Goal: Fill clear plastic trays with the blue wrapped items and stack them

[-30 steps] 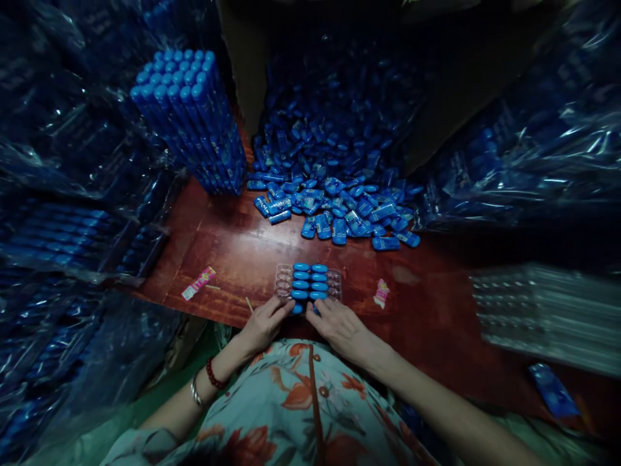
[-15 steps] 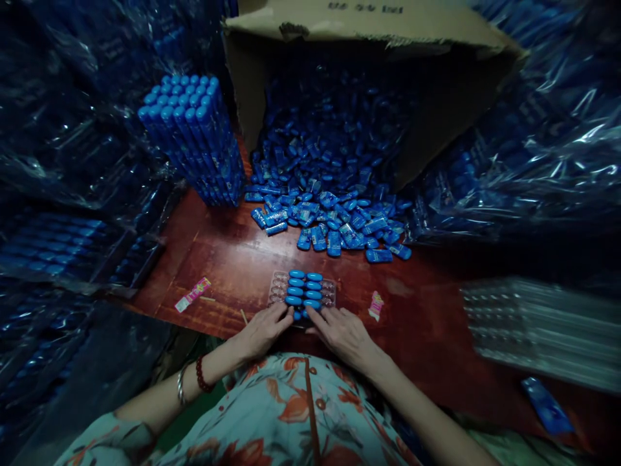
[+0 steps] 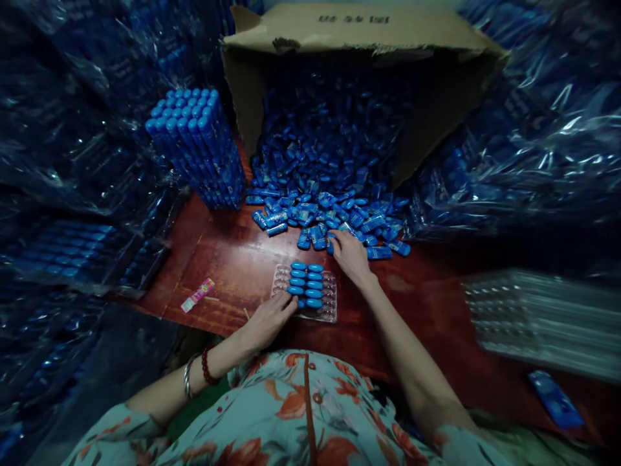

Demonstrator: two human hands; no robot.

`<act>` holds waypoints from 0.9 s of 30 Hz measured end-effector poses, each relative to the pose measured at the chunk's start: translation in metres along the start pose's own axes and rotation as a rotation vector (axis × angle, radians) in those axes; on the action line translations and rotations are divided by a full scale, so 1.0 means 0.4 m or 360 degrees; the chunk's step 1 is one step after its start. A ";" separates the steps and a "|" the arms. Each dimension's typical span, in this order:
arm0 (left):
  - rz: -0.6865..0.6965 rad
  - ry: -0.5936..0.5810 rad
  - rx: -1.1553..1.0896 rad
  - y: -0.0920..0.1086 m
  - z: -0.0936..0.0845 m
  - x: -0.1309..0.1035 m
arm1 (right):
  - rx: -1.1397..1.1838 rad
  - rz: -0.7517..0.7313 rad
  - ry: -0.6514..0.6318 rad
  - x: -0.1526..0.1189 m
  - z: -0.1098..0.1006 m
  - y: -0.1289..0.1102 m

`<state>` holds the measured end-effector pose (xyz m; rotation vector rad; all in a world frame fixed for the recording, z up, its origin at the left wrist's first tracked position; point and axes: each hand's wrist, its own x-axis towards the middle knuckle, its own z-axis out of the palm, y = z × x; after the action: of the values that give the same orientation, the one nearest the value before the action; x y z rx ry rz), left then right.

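Note:
A clear plastic tray (image 3: 329, 304) with rows of round hollows lies on the table close to my body. Blue oval pieces (image 3: 314, 285) stand in two columns down its middle. My left hand (image 3: 272, 318) touches the tray's lower left, its fingertips pressed at a blue piece near the bottom of the left column; whether it grips that piece is hidden. Farther forward, my right hand (image 3: 350, 254) pinches a small blue packet (image 3: 330, 244) at the front edge of the loose pile (image 3: 310, 210).
Behind the pile a cardboard box (image 3: 363, 29) lies open towards me. A tall stack of blue pieces (image 3: 194, 145) stands left. Clear trays (image 3: 557, 323) and a blue packet (image 3: 555, 398) are at right. A pink wrapper (image 3: 198, 295) lies left.
My right hand has left the tray, reached forward to the pile and closed on a packet. My left hand has stayed at the tray. The pink wrapper right of the tray no longer shows.

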<state>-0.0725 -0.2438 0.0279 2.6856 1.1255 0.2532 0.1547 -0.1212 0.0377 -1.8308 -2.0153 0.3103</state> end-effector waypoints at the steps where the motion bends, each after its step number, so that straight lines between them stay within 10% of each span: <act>1: -0.0029 0.0096 -0.0009 -0.006 0.014 -0.010 | 0.0072 -0.0015 0.0037 -0.006 0.001 -0.007; 6: -0.0078 0.0353 0.0045 0.003 0.055 -0.032 | 0.0455 -0.0119 0.0241 -0.091 0.002 -0.016; 12: -0.0228 0.0649 -0.0151 -0.029 -0.021 0.051 | 0.0303 0.0011 0.0253 -0.104 0.022 0.035; 20: -0.0774 0.0076 -0.0372 -0.196 -0.024 0.366 | -0.0324 0.0162 -0.0121 -0.001 0.065 -0.019; 27: -0.0759 0.0227 -0.0453 -0.224 0.007 0.338 | -0.0120 0.0256 -0.0195 -0.113 0.025 0.066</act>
<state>-0.0393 -0.0858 0.0113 2.1076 1.5923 0.4819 0.1771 -0.1619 0.0112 -2.0725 -1.9874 0.4066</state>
